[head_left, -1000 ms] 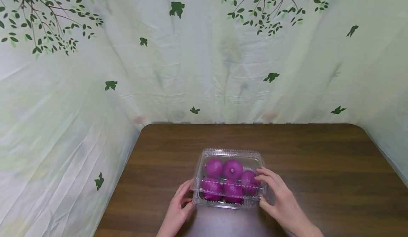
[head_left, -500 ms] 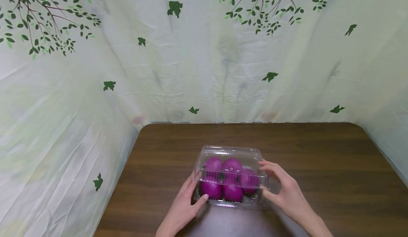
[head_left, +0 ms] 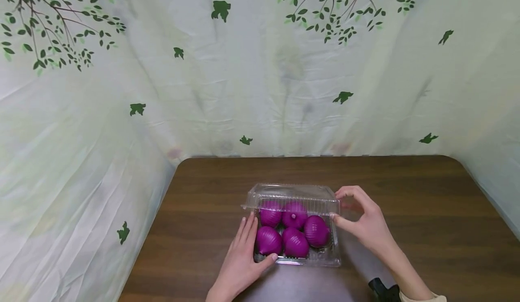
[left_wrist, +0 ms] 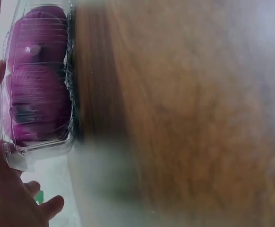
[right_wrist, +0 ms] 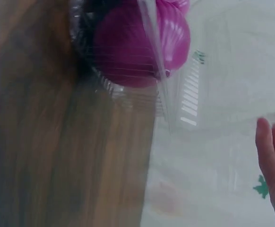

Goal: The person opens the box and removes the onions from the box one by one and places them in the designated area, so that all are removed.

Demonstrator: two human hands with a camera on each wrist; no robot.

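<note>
A clear plastic clamshell container [head_left: 325,259] stands on the table, with several purple onions [head_left: 295,243] inside. Its hinged lid [head_left: 292,191] is raised and tilted toward the back. My left hand [head_left: 243,259] lies along the container's left side with straight fingers, its thumb on the front rim. My right hand [head_left: 367,218] holds the lid's right edge between thumb and fingertips. In the left wrist view, the container [left_wrist: 38,85] is beside the left hand [left_wrist: 10,184]. The right wrist view shows an onion [right_wrist: 128,47] through the plastic; spread fingers [right_wrist: 268,156] appear at the right.
A brown wooden table [head_left: 426,220] carries the container near its front. A white cloth [head_left: 260,76] printed with leaves and branches hangs behind and at both sides. A black strap or device [head_left: 383,289] is on the right wrist.
The lid has swung up and back from over the onions, my right hand moving with it. My left hand has shifted forward, its fingers straightening along the side and its thumb coming onto the front rim.
</note>
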